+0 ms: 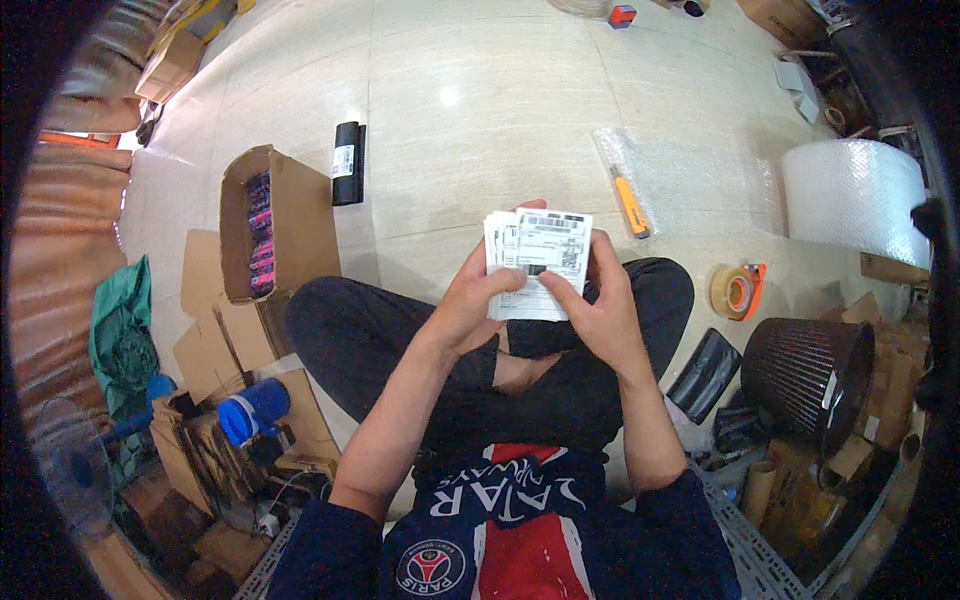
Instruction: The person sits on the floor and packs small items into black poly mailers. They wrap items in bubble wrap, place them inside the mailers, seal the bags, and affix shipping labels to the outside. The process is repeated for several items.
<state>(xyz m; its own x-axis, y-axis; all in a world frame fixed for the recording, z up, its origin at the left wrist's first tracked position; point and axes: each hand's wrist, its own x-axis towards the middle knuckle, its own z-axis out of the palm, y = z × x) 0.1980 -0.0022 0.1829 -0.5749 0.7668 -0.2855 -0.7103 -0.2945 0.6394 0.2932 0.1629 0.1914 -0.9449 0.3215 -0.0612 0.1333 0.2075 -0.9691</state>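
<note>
Between both hands I hold a stack of white printed shipping labels (550, 245) above my crossed legs. My left hand (475, 295) grips the stack's left side, its thumb lying across the front. On the right edge, my right hand (605, 305) has its thumb pressed on the top label and its fingers behind. Several sheets fan out slightly at the left of the stack. Beyond my right knee, a yellow utility knife (630, 205) lies on a piece of bubble wrap (640, 160).
An open cardboard box (300, 215) of pink and dark packets stands left, beside a black roll (347, 165). At right are a tape dispenser (738, 290), a bubble wrap roll (855, 195) and a dark basket (805, 375). Flattened cardboard (205, 340) and a blue roll (253, 410) lie lower left.
</note>
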